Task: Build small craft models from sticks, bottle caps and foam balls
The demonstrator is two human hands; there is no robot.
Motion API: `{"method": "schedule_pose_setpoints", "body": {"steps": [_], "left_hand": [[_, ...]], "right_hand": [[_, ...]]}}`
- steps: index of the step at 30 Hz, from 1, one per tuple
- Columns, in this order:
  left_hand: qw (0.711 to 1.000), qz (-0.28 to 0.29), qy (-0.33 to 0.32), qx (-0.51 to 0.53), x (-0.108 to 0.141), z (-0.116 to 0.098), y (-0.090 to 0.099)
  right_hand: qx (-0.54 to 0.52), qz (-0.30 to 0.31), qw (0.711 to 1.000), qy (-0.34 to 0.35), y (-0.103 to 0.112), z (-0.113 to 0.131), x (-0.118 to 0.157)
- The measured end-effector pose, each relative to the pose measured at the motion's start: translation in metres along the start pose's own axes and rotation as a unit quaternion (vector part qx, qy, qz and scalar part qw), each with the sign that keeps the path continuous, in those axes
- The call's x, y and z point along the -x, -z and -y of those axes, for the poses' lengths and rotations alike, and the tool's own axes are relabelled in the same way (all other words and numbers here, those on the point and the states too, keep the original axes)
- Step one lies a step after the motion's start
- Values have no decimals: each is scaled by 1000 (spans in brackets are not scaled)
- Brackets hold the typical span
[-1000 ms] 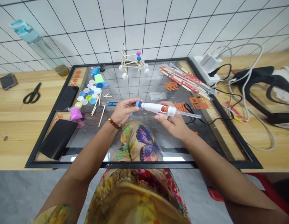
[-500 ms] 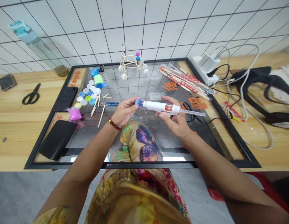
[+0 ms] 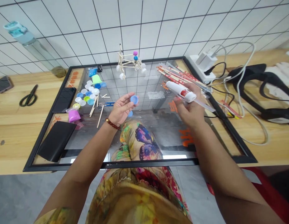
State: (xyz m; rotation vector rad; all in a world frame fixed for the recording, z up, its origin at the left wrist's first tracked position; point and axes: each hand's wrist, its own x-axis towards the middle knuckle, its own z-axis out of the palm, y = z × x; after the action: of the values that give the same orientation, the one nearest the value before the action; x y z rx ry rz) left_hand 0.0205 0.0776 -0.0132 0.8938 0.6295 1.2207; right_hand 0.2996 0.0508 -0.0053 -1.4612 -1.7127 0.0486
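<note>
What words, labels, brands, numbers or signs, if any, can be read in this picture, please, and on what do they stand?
No text can be read with certainty.
Orange characters at the glass panel: partly covered or blurred, unreadable.
Red-and-white wrappers: markings too small.
Pale patch on the black device: any print too small.
Blue cap and white glue gun: no readable lettering.

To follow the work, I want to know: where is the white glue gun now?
In the head view, the white glue gun is in the right hand, right of centre, over the black-framed glass, close to the bundle of sticks.
</note>
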Motion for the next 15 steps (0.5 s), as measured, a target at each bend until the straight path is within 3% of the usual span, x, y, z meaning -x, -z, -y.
{"method": "schedule_pose_setpoints", "body": {"steps": [4,9,12,15], "left_hand": [[999,-26,-21,5,-3,2,3],[998,-54,-44,4,-5,-12,6],[994,-79,-70,3,-5,-28,9],[991,-100,-88,2,-5,-38,15]], "right_hand": [[150,50,987,-31,4,-17,-7],[208,122,968,-70,-1,-32,-6],[168,112,976,-81,-3,-36,-5],[73,35,991,-109,-2,-43,-7]]}}
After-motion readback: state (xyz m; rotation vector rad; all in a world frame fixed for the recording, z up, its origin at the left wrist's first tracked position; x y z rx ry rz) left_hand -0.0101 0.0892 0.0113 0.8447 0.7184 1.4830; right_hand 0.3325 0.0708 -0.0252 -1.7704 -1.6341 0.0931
